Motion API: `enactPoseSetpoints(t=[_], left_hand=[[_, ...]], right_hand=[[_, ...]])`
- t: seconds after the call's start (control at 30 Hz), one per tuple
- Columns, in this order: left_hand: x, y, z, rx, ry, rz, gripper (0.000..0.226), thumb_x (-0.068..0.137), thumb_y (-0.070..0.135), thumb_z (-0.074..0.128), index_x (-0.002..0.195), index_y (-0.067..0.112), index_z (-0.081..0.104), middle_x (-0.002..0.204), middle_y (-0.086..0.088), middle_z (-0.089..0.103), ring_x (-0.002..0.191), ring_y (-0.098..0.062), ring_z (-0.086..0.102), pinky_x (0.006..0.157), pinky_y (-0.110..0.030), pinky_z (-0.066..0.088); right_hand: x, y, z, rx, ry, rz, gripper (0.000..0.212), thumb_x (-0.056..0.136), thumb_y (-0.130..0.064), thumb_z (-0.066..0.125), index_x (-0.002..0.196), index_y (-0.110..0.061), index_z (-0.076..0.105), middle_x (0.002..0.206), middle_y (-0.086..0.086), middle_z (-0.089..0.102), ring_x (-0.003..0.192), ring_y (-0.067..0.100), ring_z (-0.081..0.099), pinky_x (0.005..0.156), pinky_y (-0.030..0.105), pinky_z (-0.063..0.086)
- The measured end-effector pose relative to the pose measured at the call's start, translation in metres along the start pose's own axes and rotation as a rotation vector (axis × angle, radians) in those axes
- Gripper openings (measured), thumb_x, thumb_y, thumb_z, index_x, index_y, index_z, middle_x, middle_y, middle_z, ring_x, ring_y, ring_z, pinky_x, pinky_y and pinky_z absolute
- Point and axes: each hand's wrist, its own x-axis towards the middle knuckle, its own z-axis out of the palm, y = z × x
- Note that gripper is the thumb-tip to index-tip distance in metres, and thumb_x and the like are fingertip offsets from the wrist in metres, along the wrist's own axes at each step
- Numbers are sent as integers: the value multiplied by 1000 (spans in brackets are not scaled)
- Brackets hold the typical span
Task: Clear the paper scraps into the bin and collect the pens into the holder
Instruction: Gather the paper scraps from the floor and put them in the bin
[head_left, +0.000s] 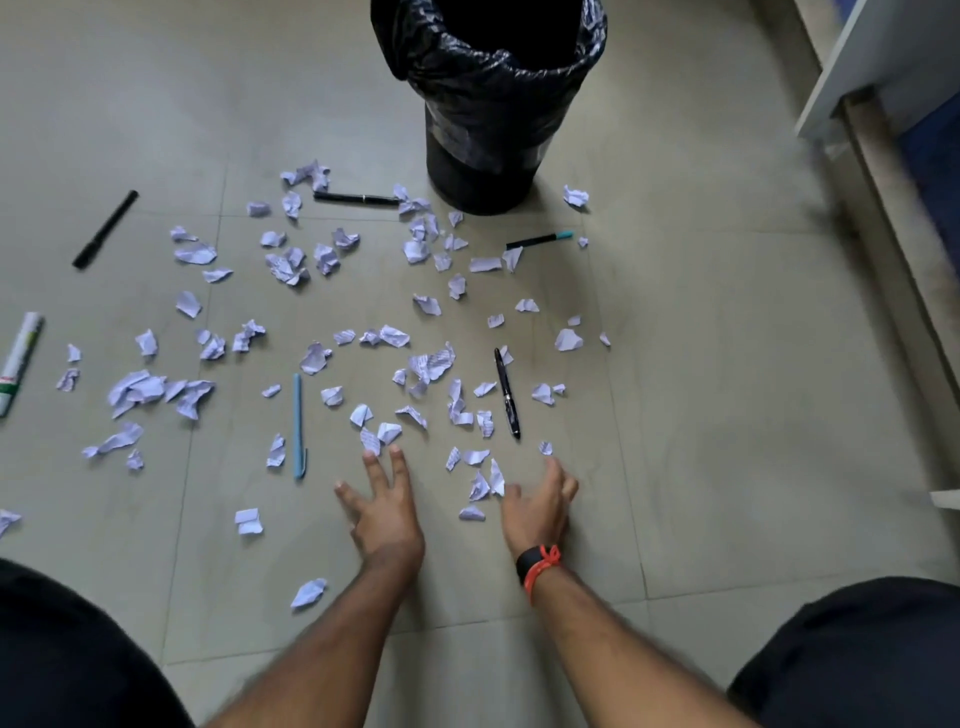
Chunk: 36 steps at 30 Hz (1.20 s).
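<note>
White paper scraps (479, 487) everywhere — the closest clump sits between our hands, just left of our right hand (540, 506), loosely cupped, holding nothing. Our left hand (382, 512) is splayed wide, empty. The bin (488, 104) stands straight ahead, well apart.

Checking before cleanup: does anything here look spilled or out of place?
Yes. Crumpled paper scraps are strewn over the floor in front of the black-lined bin. Pens lie loose among them: a light blue pen, a glossy black pen and a teal-capped pen. No holder is in view.
</note>
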Motion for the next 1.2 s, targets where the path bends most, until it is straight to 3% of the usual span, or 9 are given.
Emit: enactPoseSetpoints(t=[0.17, 0.3, 0.4, 0.53, 0.6, 0.7, 0.77, 0.9, 1.2], left_hand=[[-2, 0, -3, 3, -2, 6, 114, 82, 12, 70, 148, 33, -21, 160, 2, -19, 141, -54, 2, 89, -50, 53], [-6, 1, -9, 7, -15, 13, 117, 80, 16, 73, 148, 32, -21, 160, 2, -20, 141, -53, 1, 92, -48, 51], [-9, 1, -13, 2, -24, 8, 120, 78, 18, 75, 148, 33, -21, 160, 3, -20, 142, -52, 1, 91, -45, 52], [-10, 3, -16, 0, -37, 6, 122, 75, 18, 77, 149, 33, -19, 159, 4, -21, 142, -52, 0, 89, -45, 52], [-10, 3, -16, 12, -26, 3, 122, 75, 18, 77, 149, 32, -19, 159, 3, -20, 142, -53, 1, 87, -45, 53], [-9, 3, -14, 19, -13, -1, 120, 76, 17, 76, 148, 32, -19, 160, 2, -18, 141, -53, 2, 87, -44, 54], [-9, 2, -13, 25, -13, 1, 121, 76, 18, 77, 148, 32, -19, 160, 2, -18, 141, -53, 3, 87, -44, 53], [-10, 2, -17, 29, -24, 8, 125, 72, 21, 80, 149, 32, -18, 160, 2, -17, 141, -53, 3, 84, -44, 53], [-18, 1, -27, 42, -37, 44, 131, 68, 35, 84, 150, 28, -18, 160, -1, -17, 141, -54, 2, 92, -45, 50]], right_hand=[[32, 2, -9, 11, 69, 114, 59, 83, 12, 42, 140, 2, 42, 136, 21, 38, 116, 40, 54, 96, 30, 38], [18, -12, 13, 53, 49, 106, 60, 80, 13, 45, 136, -9, 52, 127, 16, 39, 106, 36, 57, 92, 30, 42], [-7, -16, 41, 106, -55, 52, 65, 80, 10, 47, 137, -21, 52, 122, 4, 34, 99, 31, 57, 87, 42, 53], [-20, -8, 46, 143, -44, 43, 58, 81, 1, 51, 135, -18, 52, 129, 5, 37, 102, 31, 62, 88, 42, 54], [-24, 1, 35, 129, 9, 149, 69, 77, -10, 63, 142, -17, 42, 134, 6, 36, 109, 31, 59, 92, 37, 50], [-33, 9, 30, 69, -69, 168, 100, 69, -11, 76, 152, -9, 21, 138, 10, 29, 117, 30, 52, 96, 31, 45], [-35, 5, 37, 46, -94, 147, 95, 74, -4, 71, 153, -6, 17, 138, 12, 27, 118, 32, 52, 95, 28, 44], [-18, -21, 48, 144, -10, 164, 71, 78, 7, 60, 142, -9, 35, 129, 10, 33, 104, 36, 60, 85, 29, 48], [4, -37, 50, 187, 0, 171, 86, 79, 1, 65, 151, -18, 22, 134, 12, 35, 109, 34, 58, 88, 30, 46]])
